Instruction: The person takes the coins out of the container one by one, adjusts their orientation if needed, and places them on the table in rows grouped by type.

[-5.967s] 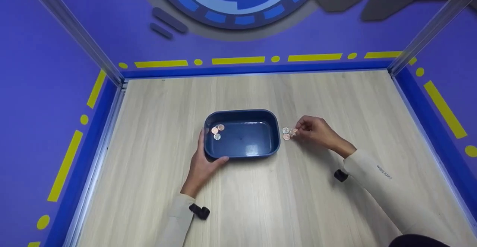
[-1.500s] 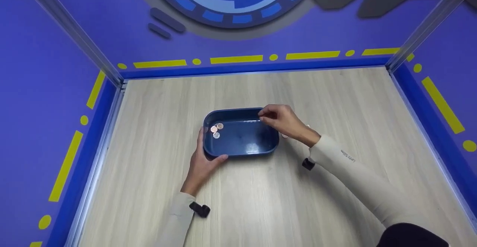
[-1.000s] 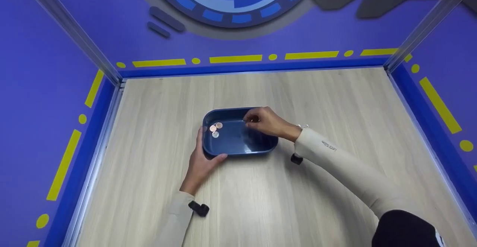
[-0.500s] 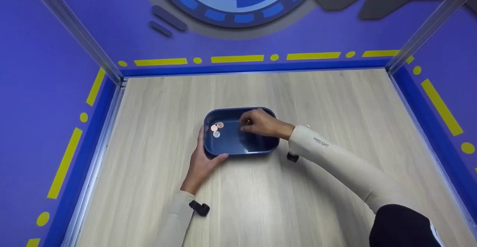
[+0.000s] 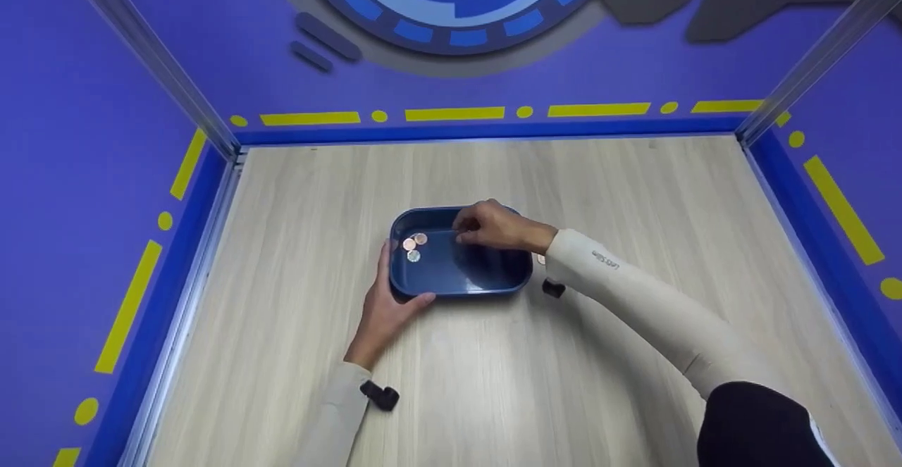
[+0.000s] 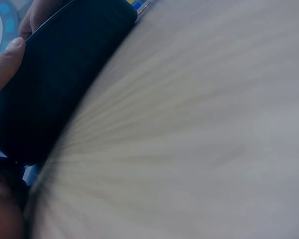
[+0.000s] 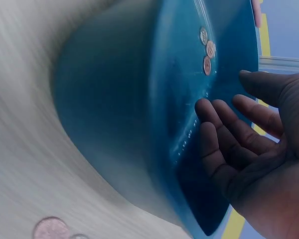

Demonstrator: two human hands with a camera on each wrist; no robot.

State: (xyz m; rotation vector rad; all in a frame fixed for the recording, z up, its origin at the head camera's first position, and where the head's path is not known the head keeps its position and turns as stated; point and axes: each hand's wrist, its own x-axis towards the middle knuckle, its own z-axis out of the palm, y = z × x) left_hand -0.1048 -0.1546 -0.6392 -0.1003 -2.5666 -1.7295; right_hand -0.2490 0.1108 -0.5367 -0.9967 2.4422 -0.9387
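A dark blue rectangular container (image 5: 486,291) with rounded corners stands on the table. My left hand (image 5: 384,315) grips its left end, thumb (image 6: 12,55) at the near rim and fingers along the side. Three coins (image 5: 414,256) lie on the container floor near that end, and the right wrist view shows three coins (image 7: 210,49) as well. Above the container's right half hovers my right hand (image 5: 497,226). In the right wrist view its fingers (image 7: 224,124) are loosely bent, apart from the thumb, and no coin shows between them. The floor beneath this hand is partly hidden.
Outside the container's right end, a copper coin (image 5: 541,259) peeks out beside the right sleeve. The right wrist view shows this copper coin (image 7: 51,229) and part of a silver coin (image 7: 79,237). Blue-purple panels (image 5: 451,90) wall the wooden table (image 5: 451,382) at back and sides.
My right hand has gone from the coins at the right to above the container, moving leftward, and its thumb and fingers have parted. The left hand keeps its grip in place.
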